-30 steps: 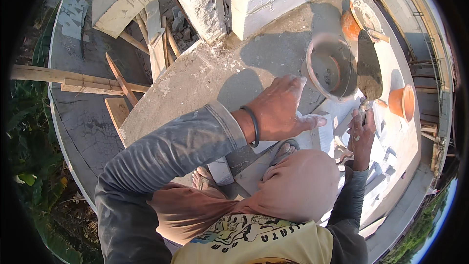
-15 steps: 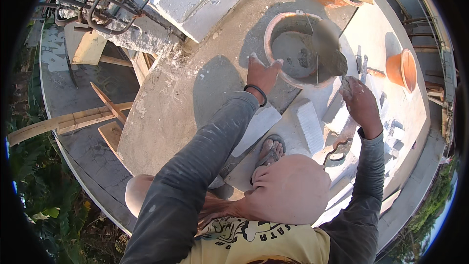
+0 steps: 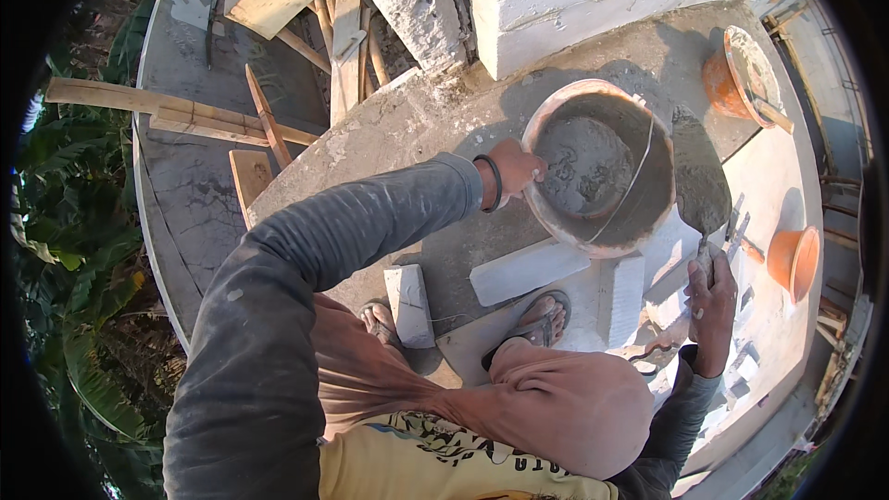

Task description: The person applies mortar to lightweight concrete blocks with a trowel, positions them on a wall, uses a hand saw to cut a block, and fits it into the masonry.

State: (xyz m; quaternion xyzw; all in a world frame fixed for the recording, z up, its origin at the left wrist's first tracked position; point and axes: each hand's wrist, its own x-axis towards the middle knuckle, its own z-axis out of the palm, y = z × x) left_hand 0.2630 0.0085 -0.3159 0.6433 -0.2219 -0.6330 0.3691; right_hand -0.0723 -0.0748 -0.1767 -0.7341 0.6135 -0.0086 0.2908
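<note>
A round orange bucket (image 3: 660, 193) with a thin wire handle (image 3: 637, 169) stands before me, tilted. Wet grey mortar (image 3: 589, 162) lies inside, mostly toward its left side. My left hand (image 3: 514, 172), a dark band at its wrist, is closed on the bucket's left rim. In my right hand (image 3: 713, 307) is the handle of a trowel (image 3: 699, 171), just right of the bucket. Its broad blade is coated with wet mortar and points away from me. Part of the right hand's grip is hidden behind its fingers.
White blocks (image 3: 530, 270) lie by my feet, another (image 3: 409, 306) between them. A second mortar bucket (image 3: 727, 88) stands far right, an orange pot (image 3: 789, 259) nearer. A white block wall (image 3: 593, 9) runs along the back. Timber (image 3: 185, 114) juts past the slab's left edge.
My left hand has closed on the bucket's rim, and the bucket is tipped over more. The trowel blade has turned to point away from me. The whole view has shifted.
</note>
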